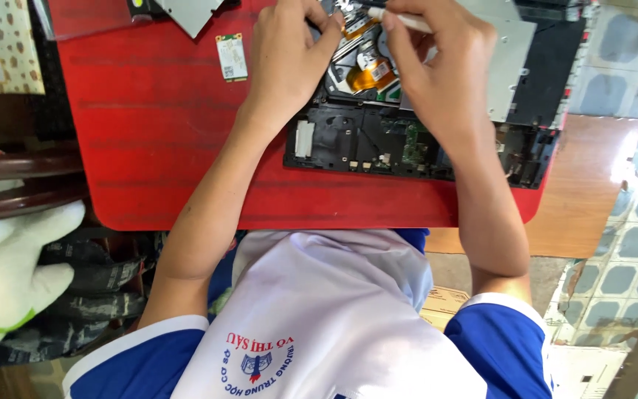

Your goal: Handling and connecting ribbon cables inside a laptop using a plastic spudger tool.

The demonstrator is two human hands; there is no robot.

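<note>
Nearest the camera is the person's white and blue shirt [319,318], with both bare forearms reaching away over a red bench [164,133]. Far to the left of the hands lies a white plush toy [9,273]. Just left of the left hand [286,55], apart from it on the bench, sits one small green circuit card [231,56]. The left hand rests on the opened laptop base [415,144], its fingertips curled and pressing near an orange ribbon cable [371,74]; whether it pinches anything there cannot be told. To its right, the right hand [437,70] is clenched around one slim white tool [400,18], held like a pen with its tip pointing toward the left fingertips. A grey metal plate [511,66] lies beyond the right hand, across the laptop base.

The step in hand looks like working a small part or fastener loose inside the base, near the cable. The next move probably calls for a steady tool tip and light pressure, since the cable looks thin and easily torn.

Counted: one laptop base, one tool, one loose card, one metal plate, two hands.
</note>
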